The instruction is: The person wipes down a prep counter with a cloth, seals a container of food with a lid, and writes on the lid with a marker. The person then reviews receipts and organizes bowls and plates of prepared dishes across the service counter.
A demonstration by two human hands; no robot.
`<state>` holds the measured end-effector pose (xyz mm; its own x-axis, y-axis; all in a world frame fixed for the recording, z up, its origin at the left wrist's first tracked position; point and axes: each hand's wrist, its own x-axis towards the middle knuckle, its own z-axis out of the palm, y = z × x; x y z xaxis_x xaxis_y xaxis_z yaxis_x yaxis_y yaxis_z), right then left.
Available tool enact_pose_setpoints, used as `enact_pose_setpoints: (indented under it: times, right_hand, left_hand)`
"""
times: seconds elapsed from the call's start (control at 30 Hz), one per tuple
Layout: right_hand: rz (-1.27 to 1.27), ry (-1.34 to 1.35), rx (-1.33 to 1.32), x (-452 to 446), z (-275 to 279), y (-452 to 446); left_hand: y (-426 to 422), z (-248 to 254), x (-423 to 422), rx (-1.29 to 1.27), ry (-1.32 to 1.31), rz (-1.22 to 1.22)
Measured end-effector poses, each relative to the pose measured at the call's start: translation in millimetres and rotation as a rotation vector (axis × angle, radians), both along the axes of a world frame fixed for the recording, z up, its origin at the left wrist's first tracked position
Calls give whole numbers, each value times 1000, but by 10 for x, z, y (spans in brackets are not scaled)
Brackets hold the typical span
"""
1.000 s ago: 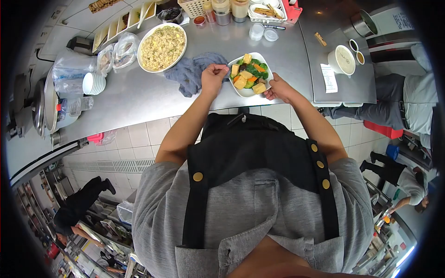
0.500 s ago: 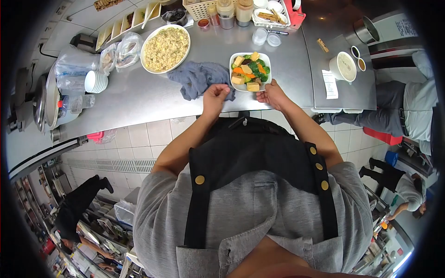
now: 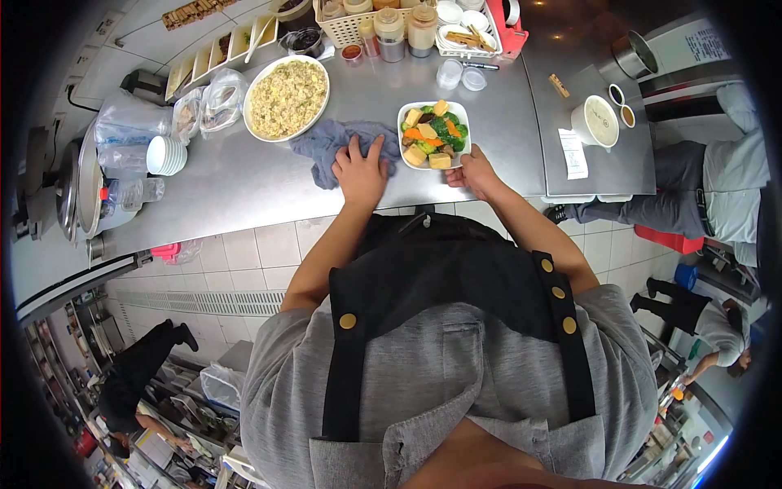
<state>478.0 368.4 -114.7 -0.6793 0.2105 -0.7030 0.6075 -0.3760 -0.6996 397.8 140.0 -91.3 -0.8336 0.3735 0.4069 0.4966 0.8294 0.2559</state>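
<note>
A white square dish (image 3: 433, 167) stands near the front edge of the steel counter, filled with broccoli, carrot slices and golden tofu-like cubes. My right hand (image 3: 477, 174) grips its lower right corner, the thumb at the rim and the other fingers partly hidden by the dish. Just left of the dish lies a crumpled blue-grey cloth (image 3: 326, 147). On it rests my left hand (image 3: 361, 174), palm down with its fingers spread across the fabric. Further left, close to the cloth, is a large white oval plate (image 3: 252, 122) heaped with fried rice.
Sauce bottles (image 3: 391, 37) and a basket of small dishes (image 3: 471, 33) line the back. Two small plastic cups (image 3: 450, 75) sit behind the dish. Stacked bowls (image 3: 167, 155) stand left. A lidded tub (image 3: 595, 122) and a paper slip (image 3: 573, 153) lie right. Other people stand farther off.
My left hand has opened from a pinch and spread down onto the cloth. My right hand stays at the dish's corner. The view has shifted slightly.
</note>
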Motion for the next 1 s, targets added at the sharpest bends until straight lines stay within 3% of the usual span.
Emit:
enact_pose_setpoints:
  times: [0.07,0.13,0.23,0.27,0.3,0.37,0.4,0.43,0.5,0.53,0.6,0.67,0.7,0.77,0.87,0.9,0.97,1.0]
  right_hand:
    - [89,2,86,-1,1,69]
    - [137,-5,106,22,107,120]
    - [200,-15,117,33,404,75]
    - [225,6,111,19,487,55]
    - [250,32,105,-15,566,31]
    - [289,72,104,-103,717,-36]
    - [342,84,103,-151,788,-79]
    - [398,94,101,-203,854,-122]
    - [469,104,93,-328,978,-226]
    - [506,108,76,-385,1049,-299]
    - [559,112,41,-491,1108,-421]
    - [560,118,33,-572,1151,-528]
    - [545,121,26,-609,1172,-569]
    - [544,143,61,-653,1103,-573]
    - [493,168,83,-641,1056,-506]
    - [448,175,79,-622,1059,-462]
    - [422,153,92,-588,1105,-353]
    - [371,143,105,-573,1128,-290]
  left_hand:
    - [-103,-222,-239,-60,-100,13]
    - [-226,-320,-484,152,-161,-53]
    - [-269,34,-585,260,-23,-67]
    - [-287,7,-661,506,-221,-93]
    - [-282,-21,-715,508,-212,-88]
    - [-242,-50,-793,1399,-830,-189]
    - [-164,138,-780,1647,-1008,-221]
    - [-104,282,-759,1652,-996,-216]
    - [-31,453,-728,1997,-1489,-421]
    - [-23,438,-715,2005,-1473,-415]
    - [-28,348,-714,2144,-1695,-561]
    - [-72,63,-649,2176,-1766,-657]
    - [-75,121,-604,2191,-1856,-759]
    - [-162,310,-448,2237,-1776,-691]
    - [-374,394,-437,1945,-1673,-112]
    - [-472,353,-486,1949,-1665,-106]
    - [-685,249,-652,1955,-1246,-177]
    - [-752,171,-793,1476,-975,-149]
